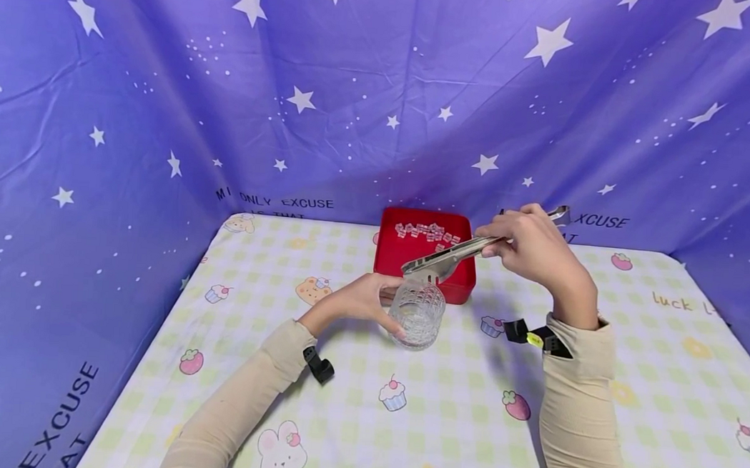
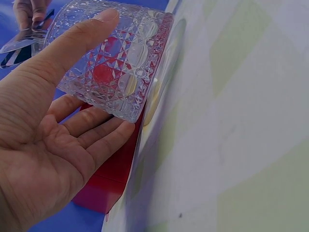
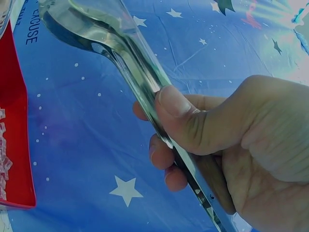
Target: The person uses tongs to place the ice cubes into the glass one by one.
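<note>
A clear cut-glass tumbler [image 1: 418,317] stands on the tablecloth at the near side of a red tray [image 1: 394,264]. My left hand [image 1: 363,299] holds it from the left; in the left wrist view the thumb lies along the near side of the glass [image 2: 140,48] and the fingers are beyond it. My right hand [image 1: 529,243] grips metal serving tongs [image 1: 471,248] by their arms, pressed together. Their broad ends hang over the tumbler's mouth. Whether anything sits between those ends cannot be made out. Small clear cubes [image 1: 433,230] lie in the tray.
A checked tablecloth [image 1: 338,418] with cartoon prints covers the table. Blue-purple star-patterned cloth [image 1: 360,61] hangs along the back and both sides, close behind the tray. A dark wrist camera [image 1: 319,365] is strapped to the left sleeve.
</note>
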A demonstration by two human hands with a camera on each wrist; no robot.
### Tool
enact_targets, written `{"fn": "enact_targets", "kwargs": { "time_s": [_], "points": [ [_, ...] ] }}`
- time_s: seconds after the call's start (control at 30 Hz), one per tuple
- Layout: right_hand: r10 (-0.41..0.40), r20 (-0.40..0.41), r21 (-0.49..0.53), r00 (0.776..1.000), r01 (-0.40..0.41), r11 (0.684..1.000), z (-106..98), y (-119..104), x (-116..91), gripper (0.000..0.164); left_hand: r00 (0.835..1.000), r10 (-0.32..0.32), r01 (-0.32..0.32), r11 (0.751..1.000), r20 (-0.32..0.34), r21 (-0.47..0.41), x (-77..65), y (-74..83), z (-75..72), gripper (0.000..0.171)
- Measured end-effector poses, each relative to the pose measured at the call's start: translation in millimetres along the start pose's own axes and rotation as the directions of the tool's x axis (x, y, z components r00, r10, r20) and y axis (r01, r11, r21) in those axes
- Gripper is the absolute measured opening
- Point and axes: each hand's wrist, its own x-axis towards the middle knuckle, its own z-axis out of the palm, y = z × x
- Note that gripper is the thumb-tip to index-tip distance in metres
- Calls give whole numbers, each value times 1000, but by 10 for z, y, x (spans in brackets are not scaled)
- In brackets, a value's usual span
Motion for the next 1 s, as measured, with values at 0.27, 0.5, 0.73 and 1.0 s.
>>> {"fn": "enact_targets", "kwargs": {
  "time_s": [0.27,0.5,0.73,1.0],
  "points": [
    [5,14,-1,1000,-5,1000,3,-13,-2,20,1000,-10,10,1000,-1,-18,-11,3,4,85],
    [25,31,2,999,-25,1000,-6,-32,-1,21,1000,-10,10,1000,0,-29,-13,10,1,80],
    [16,22,4,1000,-16,1000,9,-31,8,21,1000,-20,20,1000,-10,16,-18,20,-11,81],
    [24,29,5,999,-24,1000,18,-30,10,21,1000,-19,19,1000,-9,18,-17,11,-9,83]
  ]
}}
